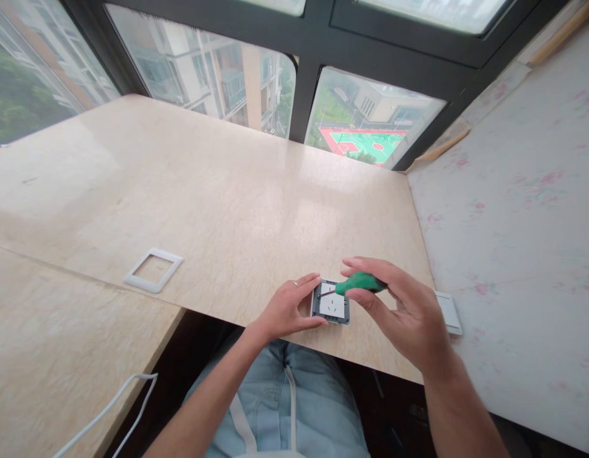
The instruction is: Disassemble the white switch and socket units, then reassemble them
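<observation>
A wall socket [332, 306] with a white face and a dark grey frame lies on the stone sill near its front edge. My left hand [291, 305] grips it from the left, thumb along the near side and fingers at the far side. In my right hand [403, 305] is a screwdriver [362, 282] with a green handle, held between thumb and fingers. Its shaft points left, and the tip is at the screw on the socket's left side. A white square cover frame [154, 270] lies flat on the sill, away to the left.
The pale stone sill [237, 203] runs back to dark-framed windows [301, 95]. A white wall switch [448, 313] sits on the flowered wall [518, 242] by my right hand. A white cable [106, 407] loops at the lower left, by the sill's edge.
</observation>
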`<state>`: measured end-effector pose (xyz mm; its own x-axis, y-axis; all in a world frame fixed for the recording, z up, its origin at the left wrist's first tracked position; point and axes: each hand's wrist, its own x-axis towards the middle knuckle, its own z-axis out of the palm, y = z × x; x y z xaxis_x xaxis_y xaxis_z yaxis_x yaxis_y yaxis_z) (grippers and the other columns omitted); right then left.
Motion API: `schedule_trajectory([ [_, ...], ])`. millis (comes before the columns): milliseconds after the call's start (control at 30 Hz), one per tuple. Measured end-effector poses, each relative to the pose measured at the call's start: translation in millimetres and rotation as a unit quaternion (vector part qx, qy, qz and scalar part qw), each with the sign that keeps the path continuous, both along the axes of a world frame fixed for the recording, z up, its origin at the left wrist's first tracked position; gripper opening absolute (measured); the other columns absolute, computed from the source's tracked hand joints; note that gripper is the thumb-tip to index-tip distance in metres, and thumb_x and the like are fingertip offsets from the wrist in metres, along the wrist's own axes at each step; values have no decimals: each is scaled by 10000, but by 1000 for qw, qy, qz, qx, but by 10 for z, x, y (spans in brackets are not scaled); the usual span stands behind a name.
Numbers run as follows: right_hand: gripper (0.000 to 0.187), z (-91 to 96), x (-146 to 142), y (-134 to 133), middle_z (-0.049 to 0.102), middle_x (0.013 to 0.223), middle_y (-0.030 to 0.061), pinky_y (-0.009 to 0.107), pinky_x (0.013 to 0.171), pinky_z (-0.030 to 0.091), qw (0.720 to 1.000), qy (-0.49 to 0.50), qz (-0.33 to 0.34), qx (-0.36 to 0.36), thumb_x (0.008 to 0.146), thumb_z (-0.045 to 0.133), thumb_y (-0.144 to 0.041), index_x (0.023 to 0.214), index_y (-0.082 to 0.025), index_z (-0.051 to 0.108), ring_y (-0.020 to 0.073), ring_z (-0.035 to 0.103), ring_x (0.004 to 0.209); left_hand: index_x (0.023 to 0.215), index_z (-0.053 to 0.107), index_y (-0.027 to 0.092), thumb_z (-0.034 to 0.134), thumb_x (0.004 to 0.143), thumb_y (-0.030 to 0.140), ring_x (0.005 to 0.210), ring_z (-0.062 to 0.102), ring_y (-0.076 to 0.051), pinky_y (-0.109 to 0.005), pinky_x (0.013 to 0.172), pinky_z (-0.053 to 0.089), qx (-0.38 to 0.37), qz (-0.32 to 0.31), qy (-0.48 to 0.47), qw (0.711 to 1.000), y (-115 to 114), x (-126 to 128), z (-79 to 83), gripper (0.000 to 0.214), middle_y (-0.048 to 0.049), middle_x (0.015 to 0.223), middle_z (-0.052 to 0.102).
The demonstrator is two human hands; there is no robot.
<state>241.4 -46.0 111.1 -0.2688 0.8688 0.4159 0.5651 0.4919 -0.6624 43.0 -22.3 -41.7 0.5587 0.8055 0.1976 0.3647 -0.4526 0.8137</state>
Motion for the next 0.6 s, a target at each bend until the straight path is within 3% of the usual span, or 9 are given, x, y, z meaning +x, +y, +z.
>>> schedule_trajectory([
  [100, 237, -42, -15, 68, 690, 858, 30, 330, 688, 565, 991, -70, -77, 86, 896, 727, -358, 1075, -234, 632, 189, 672, 728, 1505, 419, 283, 763, 777, 593, 1407, 478, -333, -503, 1115, 429, -2, -1, 4, 1000, 0, -2, 7, 863, -134, 1545, 475],
  [167, 283, -59, -15, 83, 668, 863, 41, 339, 671, 558, 989, -74, -105, 70, 931, 660, -442, 1102, -221, 613, 193, 657, 721, 1506, 420, 278, 767, 776, 586, 1404, 480, -335, -504, 1115, 429, -2, 0, 7, 1000, -1, -4, 6, 864, -136, 1547, 472],
  [267, 358, -45, 1, 47, 657, 1172, 104, 407, 863, 573, 996, -3, -89, -30, 1000, 521, -443, 1291, -235, 542, 236, 676, 996, 1503, 423, 271, 772, 778, 574, 1400, 486, -329, -500, 1120, 425, 1, 2, 4, 1000, -2, -6, -7, 860, -138, 1545, 474],
  [333, 393, -16, 17, 5, 553, 1415, 107, 449, 1010, 528, 992, 62, -36, -100, 1023, 473, -378, 1402, -275, 468, 254, 589, 1246, 1500, 425, 263, 771, 779, 573, 1402, 485, -323, -494, 1118, 428, 5, 1, -1, 1000, -2, -5, -17, 857, -140, 1542, 478],
  [433, 405, 22, 32, -29, 471, 1529, 85, 457, 1066, 507, 979, 125, 37, -156, 1020, 484, -313, 1423, -305, 454, 255, 507, 1370, 1494, 430, 260, 764, 779, 587, 1408, 481, -319, -493, 1117, 429, 10, 1, -4, 1000, -3, 0, -22, 855, -144, 1536, 485],
  [500, 354, 21, 28, -16, 597, 1401, 85, 425, 1000, 555, 983, 108, 27, -147, 992, 561, -309, 1344, -295, 528, 244, 624, 1237, 1491, 432, 256, 763, 777, 594, 1406, 483, -319, -494, 1116, 430, 11, 2, -3, 1000, -1, 2, -16, 856, -147, 1533, 488],
  [600, 311, -26, 2, 37, 740, 1007, 42, 362, 806, 605, 996, 24, -70, -53, 893, 728, -346, 1167, -262, 610, 204, 726, 858, 1489, 434, 257, 764, 775, 595, 1406, 482, -322, -495, 1112, 434, 7, 1, 1, 1000, 2, 2, -4, 856, -144, 1534, 487],
])
